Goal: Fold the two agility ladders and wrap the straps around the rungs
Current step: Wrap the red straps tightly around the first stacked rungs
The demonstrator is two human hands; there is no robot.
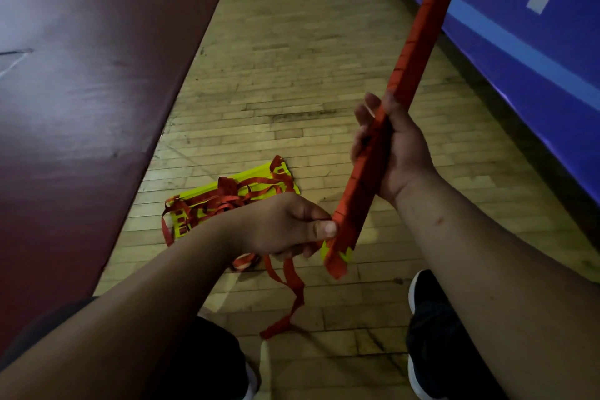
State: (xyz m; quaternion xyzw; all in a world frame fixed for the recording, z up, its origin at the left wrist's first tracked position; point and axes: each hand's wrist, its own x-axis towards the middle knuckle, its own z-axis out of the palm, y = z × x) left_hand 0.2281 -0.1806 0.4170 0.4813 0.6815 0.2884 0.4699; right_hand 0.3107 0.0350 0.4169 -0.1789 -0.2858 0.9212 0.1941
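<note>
Second agility ladder (233, 201) lies on the wood floor (292, 75) at left, beside the maroon mat (81, 91): yellow rungs stacked, red straps loose and tangled, not yet wrapped. Left hand (285, 224) pinches the strap against the near end of the first bundle, thumb pressed to fingers; loose strap tail (292, 289) hangs to the floor. First ladder bundle (399, 107), wound in red almost end to end, is tilted up and gripped mid-length by the right hand (396, 146), fingers closed round it. Judged step: finishing the first wrap. Next: wind in and secure the tail under tension.
</note>
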